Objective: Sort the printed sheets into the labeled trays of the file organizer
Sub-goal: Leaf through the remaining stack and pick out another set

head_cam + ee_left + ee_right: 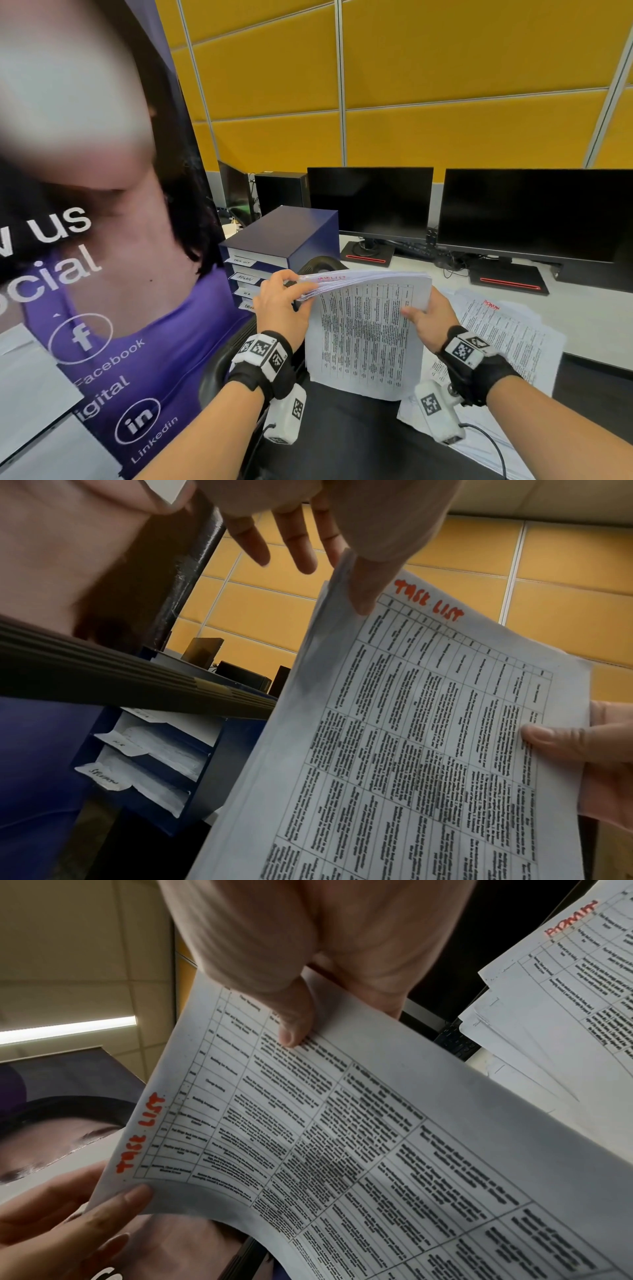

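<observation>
As we hold it: white printed "TASK LIST" sheaf (363,329) raised before navy file organizer (284,240).
Left grip (279,305): pinches sheaf's corner.
Right grip (430,322): thumb clamps its edge.

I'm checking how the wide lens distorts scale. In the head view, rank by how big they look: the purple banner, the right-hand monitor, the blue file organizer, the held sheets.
1. purple banner
2. right-hand monitor
3. held sheets and blue file organizer: look alike; the sheets' nearness makes ranking unsure.

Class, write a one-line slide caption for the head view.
Both hands, left hand and right hand, hold a printed stack before the file organizer.
</observation>
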